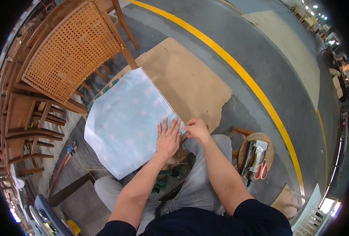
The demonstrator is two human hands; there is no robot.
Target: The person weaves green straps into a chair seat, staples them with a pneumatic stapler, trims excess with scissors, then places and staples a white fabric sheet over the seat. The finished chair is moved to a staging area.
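A pale blue-white fabric sheet (123, 122) lies over the seat of a wooden chair with a woven cane back (74, 51). My left hand (168, 138) rests flat on the fabric near its right edge, fingers stretched out. At that edge, close to the near right corner, my right hand (197, 129) pinches the fabric's border. Green webbing (103, 92) shows past the fabric's far left side, and more green material hangs below the seat between my knees. What lies under the fabric is mostly hidden.
Brown paper (182, 74) covers the floor beyond the chair. On a round wooden stool (275, 147) at my right lie red-handled scissors (262, 171) and a staple gun (250, 161). More wooden chairs (33, 126) are stacked at left, near a red hose (59, 173). A yellow line (237, 67) crosses the floor.
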